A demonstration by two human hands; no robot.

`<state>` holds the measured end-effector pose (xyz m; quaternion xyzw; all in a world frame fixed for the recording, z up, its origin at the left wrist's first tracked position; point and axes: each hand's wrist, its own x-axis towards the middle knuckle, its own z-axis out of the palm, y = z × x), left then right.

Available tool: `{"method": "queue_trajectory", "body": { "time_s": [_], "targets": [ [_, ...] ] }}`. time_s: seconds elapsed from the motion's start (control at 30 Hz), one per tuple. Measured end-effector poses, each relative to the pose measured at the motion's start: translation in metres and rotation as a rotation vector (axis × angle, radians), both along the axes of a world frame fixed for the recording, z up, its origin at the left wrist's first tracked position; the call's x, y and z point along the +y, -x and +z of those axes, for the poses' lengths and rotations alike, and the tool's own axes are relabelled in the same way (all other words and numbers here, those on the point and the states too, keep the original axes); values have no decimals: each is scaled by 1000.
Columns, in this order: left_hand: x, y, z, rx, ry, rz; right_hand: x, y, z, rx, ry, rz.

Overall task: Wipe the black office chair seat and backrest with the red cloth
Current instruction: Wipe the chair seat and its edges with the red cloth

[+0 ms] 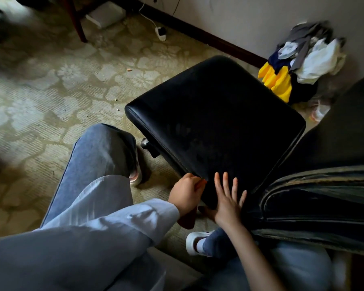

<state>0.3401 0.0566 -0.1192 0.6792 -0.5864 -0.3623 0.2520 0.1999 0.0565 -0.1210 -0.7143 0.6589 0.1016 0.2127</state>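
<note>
While the left hand (186, 193) has its fingers curled round the red cloth (187, 220) at the near corner of the black padded leather-look office chair seat (214, 114), most of that cloth hangs in shadow below the rim. Only a bright sliver shows at the fingertips. It seems bunched rather than spread, though the light is too poor to be sure. The right hand (229, 199) lies flat on the seat just beside it, fingers straight and fanned, holding nothing.

The wipe looks barely begun: the broad top of the seat is dull and smudged. A bunched cloth would clean only a narrow stripe and skip patches. The bare palm may leave fresh prints on the surface. The chair stands on a black castor (145, 142) over the pale patterned carpet (51, 91), so a firm push could roll or swivel it away. A dark denim garment (324, 196) draped by the dark backrest (345, 127) covers part of it and would block the cloth there.
</note>
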Motion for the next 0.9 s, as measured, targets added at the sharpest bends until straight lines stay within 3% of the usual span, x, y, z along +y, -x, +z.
{"method": "queue_trajectory", "body": {
  "time_s": [0.1,0.17,0.27,0.37,0.6,0.9],
  "targets": [
    [-5,-10,7,141,21,-21,1,-1,4,-38,-2,-12],
    [-12,-22,9,187,187,172,0,-3,6,-39,-20,-7],
    [-39,-47,8,57,389,397,-2,-4,8,-11,-51,7],
    [-77,-66,2,-118,408,444,-2,-4,9,-13,-61,15],
    [-85,-25,-15,-360,365,44,-7,-4,5,14,-50,23],
    [-25,7,-23,-184,464,-287,-8,-4,6,11,-78,-4]
  ]
}}
